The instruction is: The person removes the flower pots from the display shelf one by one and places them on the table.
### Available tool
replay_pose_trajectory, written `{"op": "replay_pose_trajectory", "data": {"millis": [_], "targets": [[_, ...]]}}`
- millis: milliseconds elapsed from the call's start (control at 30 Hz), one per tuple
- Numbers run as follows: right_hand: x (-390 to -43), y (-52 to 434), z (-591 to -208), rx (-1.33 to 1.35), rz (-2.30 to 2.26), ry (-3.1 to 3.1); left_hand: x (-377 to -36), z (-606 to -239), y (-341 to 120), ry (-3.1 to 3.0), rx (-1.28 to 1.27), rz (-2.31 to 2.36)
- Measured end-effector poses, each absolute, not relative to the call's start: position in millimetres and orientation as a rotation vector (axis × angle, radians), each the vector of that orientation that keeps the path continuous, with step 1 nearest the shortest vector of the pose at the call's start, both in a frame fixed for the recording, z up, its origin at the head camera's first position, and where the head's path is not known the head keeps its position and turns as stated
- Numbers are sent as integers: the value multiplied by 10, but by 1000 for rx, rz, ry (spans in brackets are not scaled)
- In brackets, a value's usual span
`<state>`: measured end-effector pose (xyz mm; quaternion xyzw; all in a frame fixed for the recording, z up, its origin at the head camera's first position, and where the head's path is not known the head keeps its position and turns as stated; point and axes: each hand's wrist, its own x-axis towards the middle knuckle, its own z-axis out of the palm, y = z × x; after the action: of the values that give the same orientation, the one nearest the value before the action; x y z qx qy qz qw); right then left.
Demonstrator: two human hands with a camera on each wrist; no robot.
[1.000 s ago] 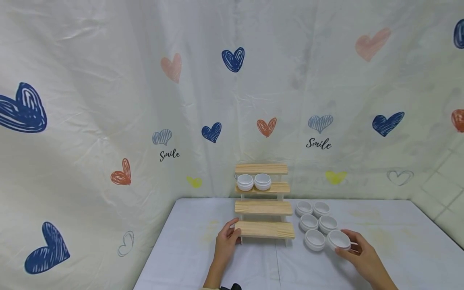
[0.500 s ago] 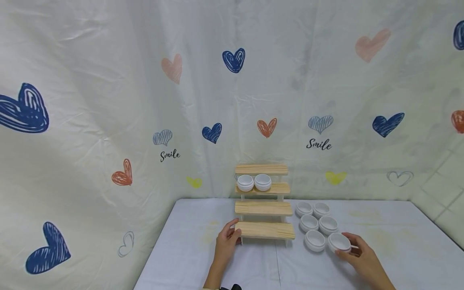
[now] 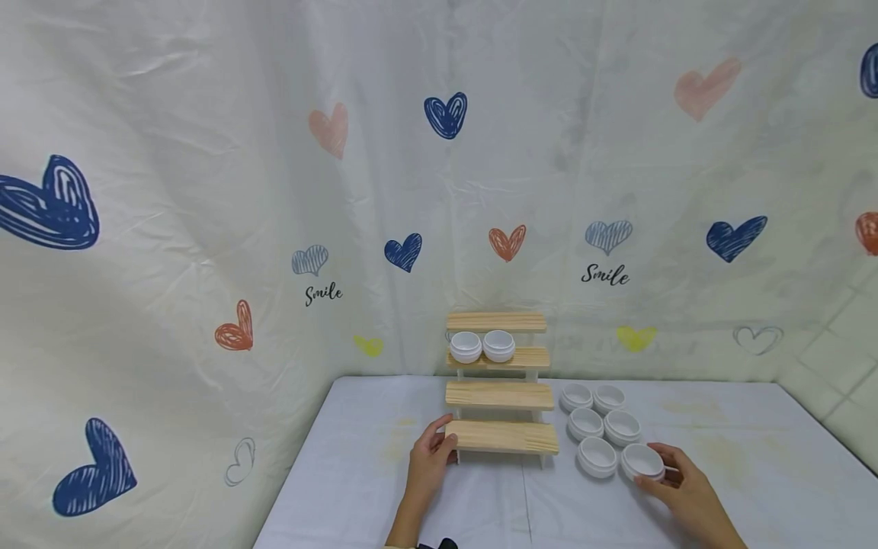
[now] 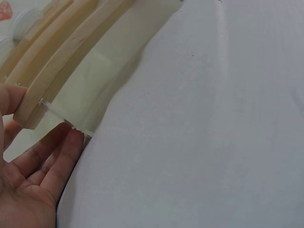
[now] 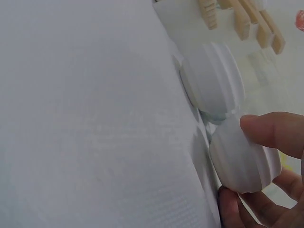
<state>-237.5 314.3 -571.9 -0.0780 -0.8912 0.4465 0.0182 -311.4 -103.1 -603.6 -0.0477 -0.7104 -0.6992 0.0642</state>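
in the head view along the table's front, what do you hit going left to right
left hand → wooden rack → free white cup → held white cup → right hand

The near-right cup (image 3: 642,461), a small white ribbed bowl, sits upright and empty on the table, touching its neighbour in a two-by-three cluster. The wooden stand (image 3: 498,393) has four stepped pale shelves, standing upright just left of the cluster.
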Motion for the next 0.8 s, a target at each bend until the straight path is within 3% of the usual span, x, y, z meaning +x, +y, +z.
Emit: {"op": "replay_pose_trajectory", "data": {"millis": [800], "targets": [[-2379,3118,-5742,-164,1343,-2723,-3109,-6023,-1038,-2148,-136,-2134]]}}
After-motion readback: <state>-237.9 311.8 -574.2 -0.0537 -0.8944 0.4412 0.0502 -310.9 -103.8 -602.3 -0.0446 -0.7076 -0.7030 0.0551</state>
